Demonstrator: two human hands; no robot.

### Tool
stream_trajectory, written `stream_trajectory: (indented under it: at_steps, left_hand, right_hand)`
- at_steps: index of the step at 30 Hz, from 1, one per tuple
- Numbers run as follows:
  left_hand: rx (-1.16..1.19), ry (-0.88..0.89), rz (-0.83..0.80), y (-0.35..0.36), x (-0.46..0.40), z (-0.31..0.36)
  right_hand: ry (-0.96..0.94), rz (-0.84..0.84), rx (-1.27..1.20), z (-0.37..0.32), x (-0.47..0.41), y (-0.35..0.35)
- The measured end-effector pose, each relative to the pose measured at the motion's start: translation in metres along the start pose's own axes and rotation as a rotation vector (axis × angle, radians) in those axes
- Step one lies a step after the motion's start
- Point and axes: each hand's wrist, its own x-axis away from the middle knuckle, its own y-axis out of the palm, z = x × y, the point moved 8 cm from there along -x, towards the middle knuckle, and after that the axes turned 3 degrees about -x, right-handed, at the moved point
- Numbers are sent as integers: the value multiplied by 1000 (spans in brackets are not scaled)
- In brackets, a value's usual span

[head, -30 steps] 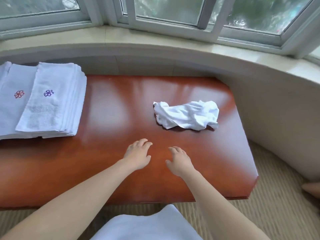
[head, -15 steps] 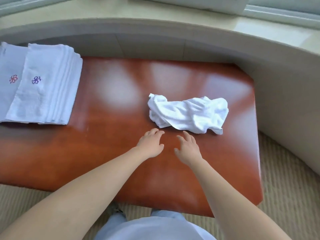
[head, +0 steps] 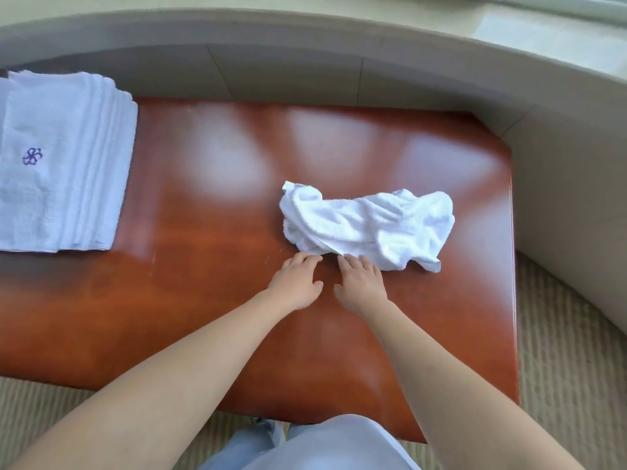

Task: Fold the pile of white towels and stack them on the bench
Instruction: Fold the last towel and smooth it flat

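Head view is showing both hands reaching farther than a second ago: left hand (head: 296, 285) and right hand (head: 362, 283), fingers straight, now touching the crumpled towel (head: 369, 222) lying right of centre on the bench (head: 210, 266). Folded stack (head: 64, 171), far left, is bearing a purple flower emblem (head: 32, 156); no readable writing.

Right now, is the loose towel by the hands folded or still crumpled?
Crumpled. The loose towel lies bunched and wrinkled on the bench, with no flat folded edges, unlike the folded stack.
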Motion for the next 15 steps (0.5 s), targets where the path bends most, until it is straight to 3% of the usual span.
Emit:
stream_trajectory:
  at_steps: [8,15]
  left_hand:
    - [23,42,41,-12,20,-8]
    - [18,97,128,-36,71,-26]
  right_hand:
    - [-1,62,-185,-27,24,-19]
    - [5,297,-293,-79,78,-51]
